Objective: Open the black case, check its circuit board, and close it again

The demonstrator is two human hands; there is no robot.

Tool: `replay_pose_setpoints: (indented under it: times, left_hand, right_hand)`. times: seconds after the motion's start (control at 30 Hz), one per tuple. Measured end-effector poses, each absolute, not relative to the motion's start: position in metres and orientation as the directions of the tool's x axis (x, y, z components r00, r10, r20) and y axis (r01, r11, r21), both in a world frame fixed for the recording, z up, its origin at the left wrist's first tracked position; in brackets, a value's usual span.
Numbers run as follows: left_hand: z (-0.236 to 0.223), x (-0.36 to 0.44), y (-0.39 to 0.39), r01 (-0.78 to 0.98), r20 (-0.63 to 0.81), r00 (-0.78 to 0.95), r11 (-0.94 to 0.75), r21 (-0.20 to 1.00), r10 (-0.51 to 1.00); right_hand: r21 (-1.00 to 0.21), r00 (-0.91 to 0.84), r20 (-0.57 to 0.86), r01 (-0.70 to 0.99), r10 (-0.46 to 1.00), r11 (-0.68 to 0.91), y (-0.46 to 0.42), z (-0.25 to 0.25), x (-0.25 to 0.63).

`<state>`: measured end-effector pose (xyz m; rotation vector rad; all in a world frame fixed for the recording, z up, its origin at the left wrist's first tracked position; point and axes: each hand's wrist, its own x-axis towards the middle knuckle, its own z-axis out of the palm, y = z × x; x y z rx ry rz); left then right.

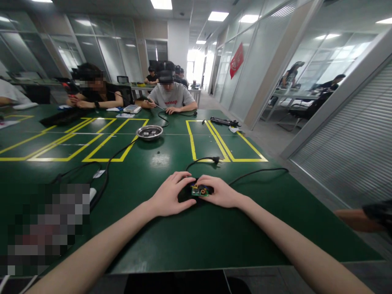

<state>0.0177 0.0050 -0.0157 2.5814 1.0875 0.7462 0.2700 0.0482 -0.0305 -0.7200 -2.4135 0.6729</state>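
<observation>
A small green circuit board with a copper-coloured coil and other parts on it is between my two hands, just above the green table. My right hand is closed on the board's right side, thumb below and fingers over the top. On the other side, my left hand curves around with thumb and fingers apart, its tips near the board's left edge. A dark patch lies inside that curve; whether it is a black casing or shadow, I cannot tell. Black cables run out from behind both hands, and a plug lies just beyond them.
A metal bowl with small metal pieces stands beyond my left hand. Yellow tape marks rectangles on the table. A black folded tripod-like object lies at the far right. Across the table sit co-workers. A blurred-out area covers the left front.
</observation>
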Motion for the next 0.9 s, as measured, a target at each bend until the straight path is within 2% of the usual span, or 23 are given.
replay_pose_setpoints:
  times: [0.13, 0.33, 0.5, 0.7, 0.8, 0.9]
  left_hand:
    - [-0.010, 0.020, 0.005, 0.549, 0.325, 0.637, -0.707, 0.446, 0.700]
    - [-0.012, 0.020, 0.003, 0.585, 0.299, 0.645, -0.706, 0.399, 0.704]
    - [-0.017, 0.017, 0.005, 0.610, 0.296, 0.602, -0.666, 0.430, 0.742]
    - [-0.017, 0.015, 0.009, 0.603, 0.279, 0.592, -0.645, 0.470, 0.756]
    - [-0.014, 0.014, 0.008, 0.594, 0.241, 0.629, -0.657, 0.464, 0.739]
    - [-0.013, 0.013, 0.007, 0.571, 0.196, 0.681, -0.679, 0.462, 0.706]
  right_hand:
    - [-0.612, -0.768, 0.360, 0.234, 0.529, 0.756, 0.035, -0.027, 0.259]
    - [-0.559, -0.712, 0.434, 0.268, 0.552, 0.785, 0.047, -0.025, 0.275]
    - [-0.466, -0.681, 0.411, 0.415, 0.607, 0.781, 0.053, -0.023, 0.283]
    - [-0.308, -0.598, 0.289, 0.681, 0.748, 0.664, 0.065, -0.024, 0.292]
    - [-0.264, -0.580, 0.271, 0.722, 0.768, 0.639, 0.068, -0.026, 0.293]
    - [-0.263, -0.621, 0.256, 0.693, 0.741, 0.671, 0.066, -0.028, 0.291]
